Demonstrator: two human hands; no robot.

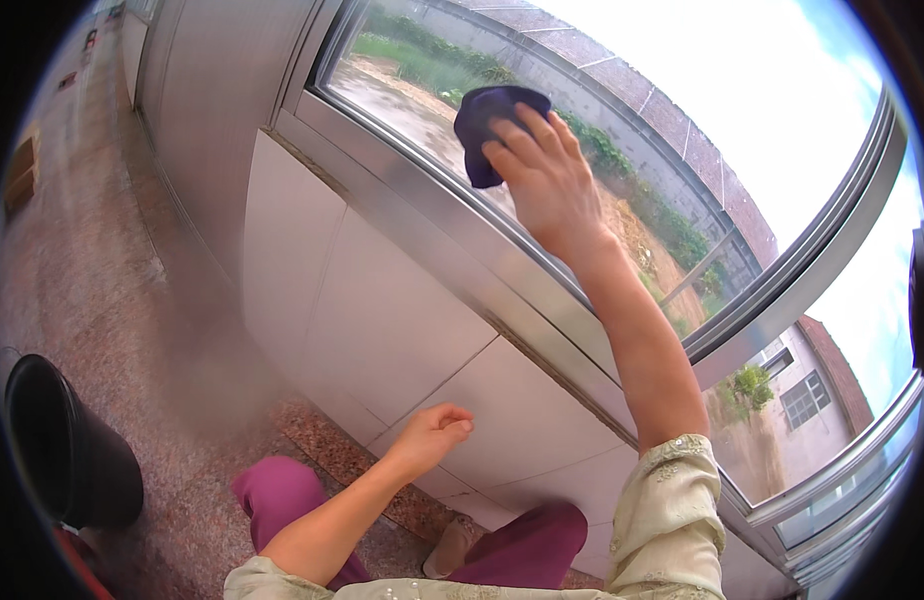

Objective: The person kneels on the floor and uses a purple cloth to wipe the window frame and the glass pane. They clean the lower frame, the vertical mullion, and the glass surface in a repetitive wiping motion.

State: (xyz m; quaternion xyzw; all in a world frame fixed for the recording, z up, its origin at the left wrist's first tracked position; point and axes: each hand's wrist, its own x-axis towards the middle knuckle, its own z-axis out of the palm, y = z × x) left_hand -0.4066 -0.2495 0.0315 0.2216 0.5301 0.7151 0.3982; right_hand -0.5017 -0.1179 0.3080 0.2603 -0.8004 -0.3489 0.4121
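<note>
My right hand presses a dark blue cloth flat against the window pane, with the fingers spread over the cloth. The pane sits in a metal frame above a wall of light tiles. My left hand is held low in front of the tiles, above my knees, with its fingers curled loosely; no object shows in it.
A black bucket stands on the speckled stone floor at the left. Farther off at the left edge is a cardboard box. A stone ledge runs along the wall's foot. More window frames continue at the right.
</note>
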